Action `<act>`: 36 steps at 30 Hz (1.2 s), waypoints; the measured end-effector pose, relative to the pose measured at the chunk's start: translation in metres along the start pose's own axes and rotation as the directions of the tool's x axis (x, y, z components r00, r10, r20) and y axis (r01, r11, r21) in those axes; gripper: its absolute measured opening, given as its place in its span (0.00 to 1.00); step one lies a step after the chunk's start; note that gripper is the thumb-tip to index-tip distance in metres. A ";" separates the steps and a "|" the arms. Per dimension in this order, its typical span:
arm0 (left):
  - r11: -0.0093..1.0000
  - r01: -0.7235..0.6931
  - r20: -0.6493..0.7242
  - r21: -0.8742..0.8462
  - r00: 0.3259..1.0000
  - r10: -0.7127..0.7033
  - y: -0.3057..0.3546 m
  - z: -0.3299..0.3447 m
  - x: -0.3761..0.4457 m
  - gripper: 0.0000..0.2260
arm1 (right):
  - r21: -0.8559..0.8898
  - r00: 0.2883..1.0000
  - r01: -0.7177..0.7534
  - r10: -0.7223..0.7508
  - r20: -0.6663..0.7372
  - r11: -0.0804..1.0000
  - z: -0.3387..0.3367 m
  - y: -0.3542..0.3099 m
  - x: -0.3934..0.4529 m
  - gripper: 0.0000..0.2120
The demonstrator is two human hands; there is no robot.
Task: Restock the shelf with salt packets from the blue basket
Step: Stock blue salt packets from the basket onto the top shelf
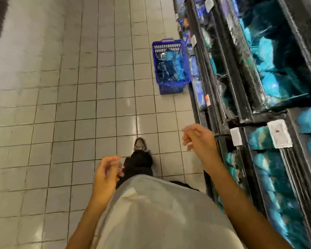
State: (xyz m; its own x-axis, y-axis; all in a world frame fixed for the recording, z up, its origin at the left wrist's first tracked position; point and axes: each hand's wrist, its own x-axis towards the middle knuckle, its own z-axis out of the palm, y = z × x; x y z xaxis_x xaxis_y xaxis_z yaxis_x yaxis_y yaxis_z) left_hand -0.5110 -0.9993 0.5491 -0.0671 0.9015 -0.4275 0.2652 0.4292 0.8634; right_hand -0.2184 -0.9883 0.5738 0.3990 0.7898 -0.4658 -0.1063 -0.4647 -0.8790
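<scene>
The blue basket [171,67] stands on the tiled floor ahead, close against the shelf, with several blue salt packets [171,69] inside. The black shelf [241,97] runs along the right, its tiers stocked with turquoise and blue packets [269,78]. My left hand [107,172] hangs in front of my waist, fingers loosely curled, holding nothing. My right hand [198,138] is raised near the shelf's lower edge, fingers relaxed and empty. Both hands are well short of the basket. The view is motion-blurred.
Grey floor tiles [79,105] spread to the left of the basket. My shoe [140,144] and dark trouser leg step forward along the aisle. White price labels [278,133] hang on the shelf rails. A dark fixture edges the far left.
</scene>
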 end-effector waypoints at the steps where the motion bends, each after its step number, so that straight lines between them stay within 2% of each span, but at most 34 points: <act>1: 1.000 0.008 -0.008 0.005 1.000 -0.008 0.001 -0.005 0.012 0.07 | -0.008 1.000 0.000 0.000 0.006 1.000 0.009 -0.007 0.014 0.08; 6: 0.997 0.076 -0.033 0.005 0.997 -0.076 0.022 -0.033 0.094 0.05 | -0.039 0.999 -0.037 0.037 0.004 0.999 0.055 -0.039 0.071 0.07; 10: 0.995 0.103 -0.015 -0.004 0.995 -0.103 0.049 -0.039 0.168 0.07 | 0.004 0.992 -0.107 0.107 -0.068 0.994 0.075 -0.057 0.099 0.07; 13: 0.995 0.101 0.065 0.019 0.993 -0.102 0.080 -0.037 0.224 0.09 | 0.020 0.979 -0.142 0.143 -0.147 0.990 0.081 -0.067 0.112 0.06; 19: 0.996 0.089 0.183 0.016 0.979 -0.091 0.147 -0.022 0.330 0.10 | 0.065 0.971 -0.139 0.149 -0.186 0.988 0.091 -0.097 0.141 0.04; 24: 0.999 0.037 0.255 0.031 0.966 -0.043 0.200 0.016 0.412 0.08 | 0.080 0.962 -0.149 0.163 -0.221 0.986 0.092 -0.117 0.205 0.05; 28: 0.997 0.028 0.243 0.073 0.969 -0.046 0.234 0.046 0.465 0.07 | 0.026 0.974 -0.119 0.122 -0.188 0.992 0.097 -0.136 0.284 0.05; 32: 0.992 0.093 0.182 0.084 0.978 -0.107 0.256 0.064 0.498 0.07 | 0.015 0.982 -0.112 0.113 -0.150 0.994 0.104 -0.169 0.372 0.07; 36: 0.990 0.130 0.121 0.059 0.983 -0.136 0.280 0.077 0.540 0.07 | -0.013 0.995 -0.089 0.089 -0.045 0.996 0.118 -0.217 0.451 0.09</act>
State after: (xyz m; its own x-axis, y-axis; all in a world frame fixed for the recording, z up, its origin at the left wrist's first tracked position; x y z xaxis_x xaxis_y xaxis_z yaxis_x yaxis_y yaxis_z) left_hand -0.3990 -0.3972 0.5393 0.0140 0.8212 -0.5705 0.3108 0.5387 0.7831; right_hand -0.1230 -0.4841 0.5424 0.4286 0.7267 -0.5369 -0.1294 -0.5388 -0.8325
